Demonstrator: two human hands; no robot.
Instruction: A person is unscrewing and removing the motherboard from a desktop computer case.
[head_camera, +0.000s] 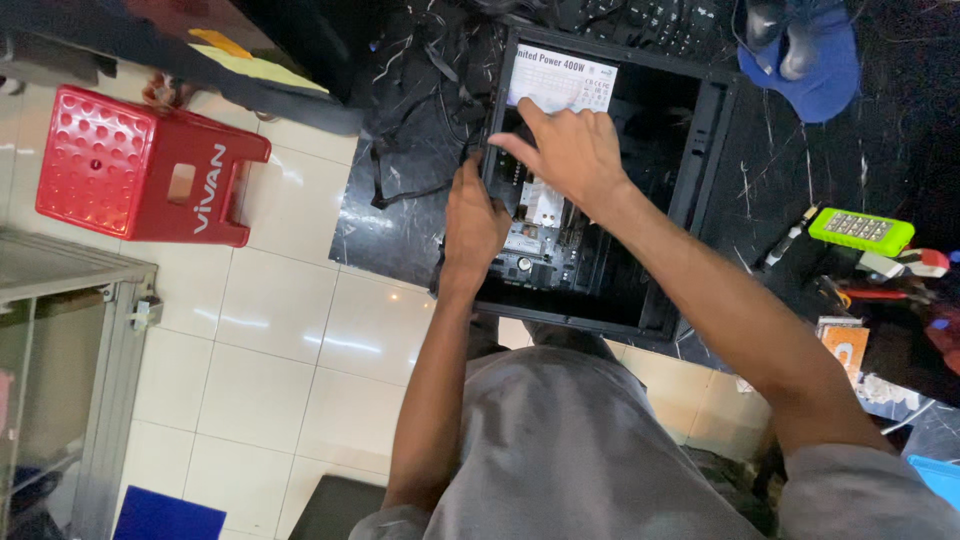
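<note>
Head view, looking straight down: one open black computer case (700, 150) lies on its side on a dark marble-patterned table (400, 230). At its far end sits one power supply with a white rectangular label (570, 80) printed in dark text. Below it lies the motherboard (545, 250), with a pale square part in its middle.

The left hand (472, 225) rests on the case's left edge, its fingers curled together against the rim. The right hand (565, 150) is spread over the inside of the case, fingers apart, the fingertips touching the label's lower edge; it clamps nothing that can be seen.

One red plastic stool (140, 165) with white lettering on its side stands on the tiled floor to the left. To the right lie one bright green rectangular device (860, 230) and one small orange package (845, 345). One blue cap (810, 70) lies at the top right.
</note>
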